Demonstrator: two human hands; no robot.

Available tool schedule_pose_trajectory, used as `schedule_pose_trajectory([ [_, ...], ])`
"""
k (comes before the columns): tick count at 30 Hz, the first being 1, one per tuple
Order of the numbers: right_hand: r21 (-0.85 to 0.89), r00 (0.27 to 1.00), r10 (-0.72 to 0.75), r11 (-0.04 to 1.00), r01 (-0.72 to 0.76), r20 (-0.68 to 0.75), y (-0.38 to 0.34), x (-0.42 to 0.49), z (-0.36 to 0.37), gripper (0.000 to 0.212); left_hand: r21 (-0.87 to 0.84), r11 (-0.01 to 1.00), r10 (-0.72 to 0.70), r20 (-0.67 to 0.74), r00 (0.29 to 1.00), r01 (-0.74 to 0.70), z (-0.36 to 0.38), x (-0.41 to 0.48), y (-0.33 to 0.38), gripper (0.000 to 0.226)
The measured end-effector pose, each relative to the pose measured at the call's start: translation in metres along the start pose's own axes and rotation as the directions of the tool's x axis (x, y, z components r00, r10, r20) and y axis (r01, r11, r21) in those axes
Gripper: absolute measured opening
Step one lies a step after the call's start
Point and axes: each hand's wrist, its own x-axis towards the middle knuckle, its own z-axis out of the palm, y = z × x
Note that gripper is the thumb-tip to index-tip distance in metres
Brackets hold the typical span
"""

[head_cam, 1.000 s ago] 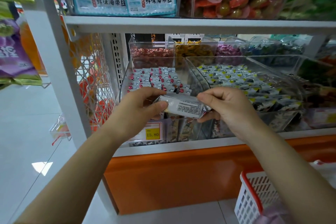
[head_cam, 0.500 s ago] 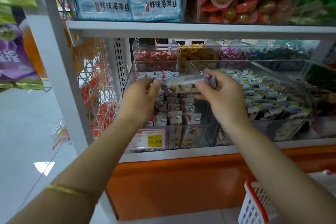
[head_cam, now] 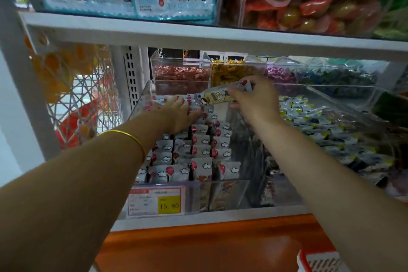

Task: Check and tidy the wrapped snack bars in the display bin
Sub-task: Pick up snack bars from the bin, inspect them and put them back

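A clear display bin [head_cam: 223,183] on the lower shelf holds rows of white wrapped snack bars [head_cam: 199,152] with red dots and cloud prints. My right hand [head_cam: 256,101] pinches one wrapped bar [head_cam: 217,96], cream with dark print, and holds it tilted above the back of the bin. My left hand [head_cam: 178,113] reaches into the bin's far left part, its fingers lying flat on the back rows of bars. A gold bangle circles my left wrist.
A second clear bin [head_cam: 331,130] of blue and yellow wrapped snacks stands right of it. Small candy bins [head_cam: 181,73] line the back. The upper shelf edge [head_cam: 198,33] hangs close above. A price tag [head_cam: 155,201] reads 15.80. A white and red basket [head_cam: 320,261] sits at lower right.
Both hands moved up and deeper into the bin. My left hand let go of the bar and now lies on the back rows. My right hand alone carries the bar.
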Motion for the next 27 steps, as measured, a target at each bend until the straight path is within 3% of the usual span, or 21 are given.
schedule_pose_trajectory([
  [3,-0.043,1.000,-0.007,0.999,0.007,0.003,-0.002,0.010,0.006,0.028,0.003,0.999,-0.051,-0.020,0.998,0.051,0.001,-0.001,-0.004,0.073],
  [8,-0.137,0.999,-0.051,0.989,0.052,0.011,-0.012,0.024,0.026,0.016,0.059,0.997,-0.047,-0.018,0.999,0.048,0.004,-0.011,-0.011,0.072],
  [11,-0.093,0.999,-0.022,0.995,0.025,0.035,-0.015,0.031,0.044,0.013,0.002,0.999,-0.045,-0.059,0.997,0.045,0.006,-0.008,-0.013,0.075],
  [14,-0.124,0.996,-0.091,0.988,0.087,-0.021,-0.017,0.035,0.054,0.019,-0.031,0.999,-0.040,-0.070,0.997,0.038,0.004,0.002,-0.015,0.084],
  [18,-0.081,0.995,-0.098,0.992,0.095,-0.025,-0.011,0.037,0.058,0.023,0.052,0.998,-0.020,-0.015,1.000,0.020,0.005,0.010,-0.015,0.083],
  [21,-0.088,0.995,-0.094,0.992,0.092,-0.019,-0.008,0.040,0.055,0.014,0.039,0.999,-0.037,-0.034,0.999,0.039,0.005,0.004,-0.014,0.082],
  [24,-0.174,0.993,-0.114,0.978,0.119,0.036,-0.006,0.044,0.056,0.027,0.040,0.998,-0.053,-0.010,0.999,0.053,-0.001,-0.005,-0.012,0.077],
  [27,-0.344,0.971,-0.183,0.911,0.227,0.156,-0.006,0.045,0.065,0.026,0.045,0.997,-0.055,0.009,0.998,0.055,-0.006,-0.015,-0.007,0.073],
])
